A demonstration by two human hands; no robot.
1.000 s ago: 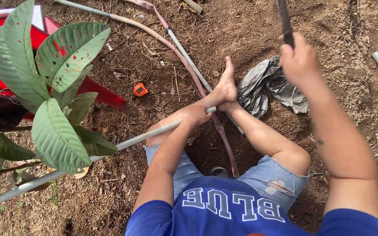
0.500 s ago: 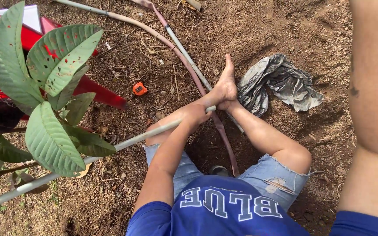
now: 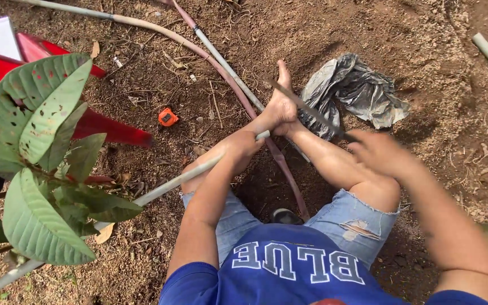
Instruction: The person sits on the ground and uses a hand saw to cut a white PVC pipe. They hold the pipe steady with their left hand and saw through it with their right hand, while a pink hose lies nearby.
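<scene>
- Right hand (image 3: 382, 152), motion-blurred, closed on near end of thin dark blade (image 3: 306, 110); finger detail unreadable.
- Blade's long axis slanting up and leftward from that grip, far tip above bare foot (image 3: 280, 104).
- Left hand (image 3: 243, 146) clamped round pale pipe (image 3: 170, 183); pipe running down-left from grip, short end jutting rightward toward foot.
- Pipe end just below blade; right hand nearer blade, left nearer pipe.
- Grey sheet (image 3: 351, 93) behind blade.
- Blade edge blurred; pipe's far end hidden by leaves (image 3: 35, 164).
</scene>
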